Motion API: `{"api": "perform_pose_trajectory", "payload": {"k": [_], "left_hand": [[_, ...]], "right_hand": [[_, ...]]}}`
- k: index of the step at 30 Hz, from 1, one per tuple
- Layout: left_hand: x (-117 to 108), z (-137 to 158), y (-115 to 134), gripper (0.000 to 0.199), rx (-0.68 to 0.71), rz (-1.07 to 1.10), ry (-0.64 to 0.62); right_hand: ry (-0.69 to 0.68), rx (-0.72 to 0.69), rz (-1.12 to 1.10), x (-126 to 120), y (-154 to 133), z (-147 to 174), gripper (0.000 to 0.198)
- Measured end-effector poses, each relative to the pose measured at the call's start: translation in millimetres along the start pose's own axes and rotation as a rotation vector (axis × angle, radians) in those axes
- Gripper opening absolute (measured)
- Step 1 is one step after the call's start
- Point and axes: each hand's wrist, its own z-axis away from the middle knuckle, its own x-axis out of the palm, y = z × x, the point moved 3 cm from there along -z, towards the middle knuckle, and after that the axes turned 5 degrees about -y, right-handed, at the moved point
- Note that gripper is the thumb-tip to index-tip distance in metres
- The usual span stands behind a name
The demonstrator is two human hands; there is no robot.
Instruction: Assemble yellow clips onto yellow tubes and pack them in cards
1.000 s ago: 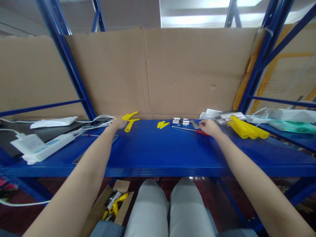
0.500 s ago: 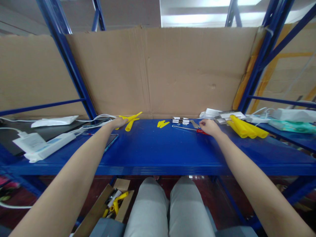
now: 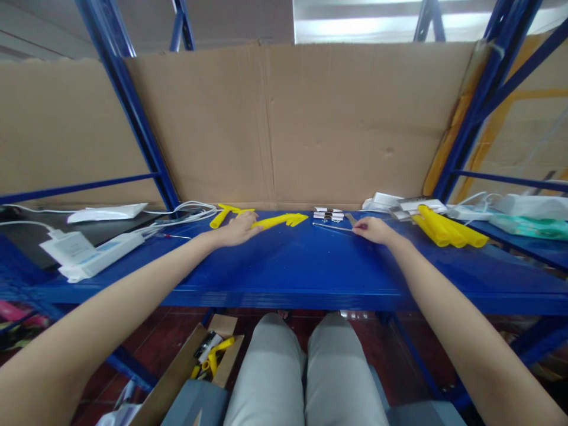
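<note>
My left hand (image 3: pixel 239 229) is closed around a yellow plastic tube-like piece (image 3: pixel 273 222), which points right across the blue shelf. Its far end meets several small flat yellow pieces (image 3: pixel 296 219). Behind the same hand lies another yellow tubular piece (image 3: pixel 218 219), T-shaped at its end. My right hand (image 3: pixel 373 229) has its fingers closed over the handle of a screwdriver, whose thin metal shaft (image 3: pixel 332 227) reaches left along the shelf. The handle is hidden now. Beside those fingers lies a flat grey metal piece (image 3: pixel 351 219), and left of it a stack of small white-and-dark packets (image 3: pixel 328 214).
Several yellow tubes (image 3: pixel 448 231) lie at the right, near white boxes (image 3: pixel 419 205). On the left are a white power strip (image 3: pixel 104 254) and cables. A cardboard sheet (image 3: pixel 332 124) walls off the back. Below, an open carton (image 3: pixel 177 373) holds yellow parts.
My left hand has moved right from the cables, bringing a yellow piece to the small flat ones. My right hand stays at the screwdriver and now covers its red handle. The view has shifted slightly.
</note>
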Motion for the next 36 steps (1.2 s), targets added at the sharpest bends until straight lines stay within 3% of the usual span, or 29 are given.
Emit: {"api": "perform_pose_trajectory", "payload": {"k": [3,6,22,36], "left_hand": [[11.9,8.5,6.6,0.044,0.165,-0.029,-0.067],[17.3,13.7,8.2,0.046,0.223,0.002,-0.08],[24.2,21.4,30.5,0.04,0.219,-0.082,-0.247],[21.6,8.6,28.5,0.056,0.213,-0.032,-0.277]], "right_hand": [[-0.04,-0.033,0.019,1.3,-2.1,0.0,0.021],[-0.047,-0.016,0.033,0.8,-1.0,0.2,0.018],[-0.143,0.223,0.071,-11.1,16.0,11.2,0.022],[-0.138,0.182,0.019,-4.8,17.3,8.4,0.028]]}}
